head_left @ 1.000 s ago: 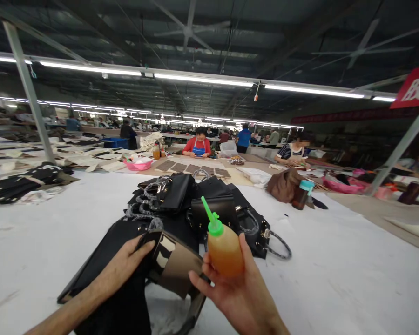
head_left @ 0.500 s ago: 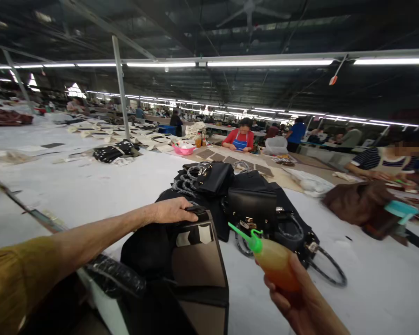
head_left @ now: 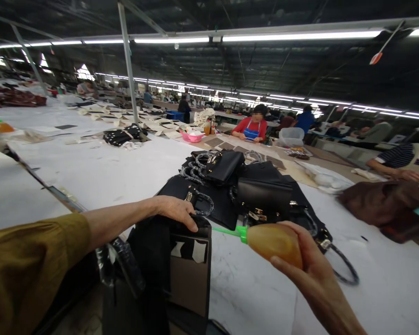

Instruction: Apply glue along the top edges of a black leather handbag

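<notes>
My left hand [head_left: 177, 211] grips the top edge of a black handbag [head_left: 150, 260], thumb on the near side. The bag's brown lining panel [head_left: 189, 284] faces right, with pale patches near its top. Plastic-wrapped handles hang at its left side. My right hand [head_left: 309, 260] is wrapped round a squeeze bottle [head_left: 275, 242] of amber liquid, held nearly level. Its thin green nozzle [head_left: 226, 231] points left, the tip at or very near the bag's upper right edge; whether it touches I cannot tell.
Finished-looking black handbags [head_left: 265, 195] lie piled just beyond my hands on the white table [head_left: 91, 172]. A brown bag [head_left: 380, 209] sits at the right. A person in red [head_left: 253, 128] works across the table, near a pink basin [head_left: 192, 136]. Another person's striped sleeve [head_left: 396, 160] is at far right.
My right hand has turned the bottle from tilted to nearly level and brought its nozzle left to the bag's edge. My left hand still grips the bag. The view has shifted.
</notes>
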A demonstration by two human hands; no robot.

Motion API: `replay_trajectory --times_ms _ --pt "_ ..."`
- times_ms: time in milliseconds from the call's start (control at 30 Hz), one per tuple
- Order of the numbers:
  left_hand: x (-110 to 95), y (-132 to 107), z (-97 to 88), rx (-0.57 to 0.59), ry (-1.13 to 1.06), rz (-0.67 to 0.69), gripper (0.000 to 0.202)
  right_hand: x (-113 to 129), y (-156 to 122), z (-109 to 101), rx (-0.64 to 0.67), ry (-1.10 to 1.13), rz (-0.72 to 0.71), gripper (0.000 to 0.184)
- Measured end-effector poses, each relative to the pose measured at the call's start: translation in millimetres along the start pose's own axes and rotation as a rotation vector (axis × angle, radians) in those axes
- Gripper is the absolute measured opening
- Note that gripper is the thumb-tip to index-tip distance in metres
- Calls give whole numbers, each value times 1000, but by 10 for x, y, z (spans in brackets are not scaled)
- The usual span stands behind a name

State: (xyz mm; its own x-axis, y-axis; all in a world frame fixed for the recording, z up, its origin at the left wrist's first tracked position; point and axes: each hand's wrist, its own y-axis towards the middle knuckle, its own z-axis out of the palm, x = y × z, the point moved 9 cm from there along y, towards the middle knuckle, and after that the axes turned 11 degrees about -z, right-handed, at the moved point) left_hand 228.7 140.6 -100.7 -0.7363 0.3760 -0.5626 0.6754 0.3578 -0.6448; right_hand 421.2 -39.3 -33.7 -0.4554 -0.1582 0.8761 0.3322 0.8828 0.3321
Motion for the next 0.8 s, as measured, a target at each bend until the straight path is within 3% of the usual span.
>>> replay_trajectory --times_ms 300,800 --pt "70 -35 -35 14 -34 -70 32 135 13 109 0 -148 -61 61" --pt "124 -15 -24 32 -59 -81 31 55 72 217 54 -190 -95 58"
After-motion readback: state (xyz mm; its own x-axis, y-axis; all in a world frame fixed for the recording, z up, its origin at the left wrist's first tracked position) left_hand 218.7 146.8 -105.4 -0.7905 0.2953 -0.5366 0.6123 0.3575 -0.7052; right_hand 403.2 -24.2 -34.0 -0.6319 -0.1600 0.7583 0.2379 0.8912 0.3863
